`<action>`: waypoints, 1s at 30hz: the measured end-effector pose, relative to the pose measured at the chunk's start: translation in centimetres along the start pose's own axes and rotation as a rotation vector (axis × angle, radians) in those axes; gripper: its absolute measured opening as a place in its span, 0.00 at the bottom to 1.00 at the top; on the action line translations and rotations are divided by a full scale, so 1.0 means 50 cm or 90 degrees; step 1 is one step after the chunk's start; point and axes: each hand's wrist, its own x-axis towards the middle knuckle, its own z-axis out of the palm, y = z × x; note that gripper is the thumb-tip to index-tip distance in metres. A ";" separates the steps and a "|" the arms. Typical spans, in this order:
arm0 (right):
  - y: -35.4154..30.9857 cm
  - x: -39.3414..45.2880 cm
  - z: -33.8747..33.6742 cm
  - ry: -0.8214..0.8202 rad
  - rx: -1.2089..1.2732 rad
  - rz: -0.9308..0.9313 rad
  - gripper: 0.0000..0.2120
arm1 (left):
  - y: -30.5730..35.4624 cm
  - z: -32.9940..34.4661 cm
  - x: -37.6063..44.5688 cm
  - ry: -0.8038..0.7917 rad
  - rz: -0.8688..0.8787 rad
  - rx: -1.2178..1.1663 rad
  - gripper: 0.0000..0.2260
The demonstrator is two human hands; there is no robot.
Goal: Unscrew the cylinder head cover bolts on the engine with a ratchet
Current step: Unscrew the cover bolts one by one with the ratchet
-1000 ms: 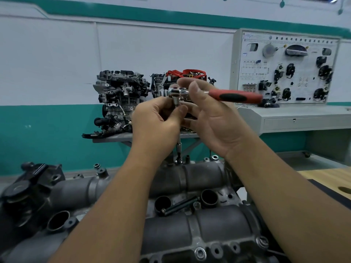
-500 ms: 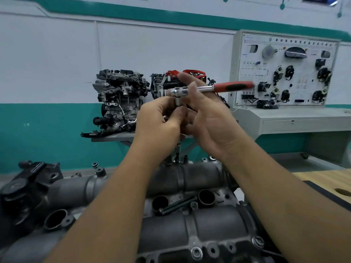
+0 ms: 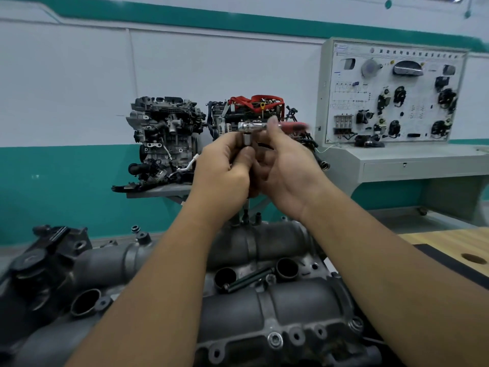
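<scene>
Both hands up at ratchet [image 3: 260,126] above cyl head cover [image 3: 264,300]. Left hand [image 3: 225,168] pinched extension below ratchet head; right hand [image 3: 285,165] fingers curled round shaft, red handle blurred beyond.

Red ratchet handle [image 3: 295,125] smeared by motion blur just right of the chrome ratchet head [image 3: 250,126]. Extension shaft below that head mostly hidden behind the left hand [image 3: 225,168] and right hand [image 3: 288,168]. Grey cast cylinder head cover [image 3: 291,303] beneath the head cut off at the bottom and left edges. Lettering unreadable on the white wall-side training panel [image 3: 391,94].
</scene>
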 end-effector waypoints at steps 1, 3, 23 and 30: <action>-0.001 -0.003 0.000 0.060 -0.031 -0.004 0.16 | -0.001 0.000 0.000 -0.003 0.006 0.010 0.07; 0.000 -0.017 -0.008 0.183 -0.209 -0.161 0.15 | -0.002 -0.002 -0.002 -0.004 0.001 0.002 0.07; -0.257 0.022 0.035 -0.360 -1.249 -0.215 0.20 | -0.012 -0.016 -0.006 -0.092 0.036 0.018 0.11; -0.246 0.015 0.041 -0.348 -1.312 -0.291 0.02 | -0.012 -0.016 -0.004 -0.075 0.040 0.083 0.11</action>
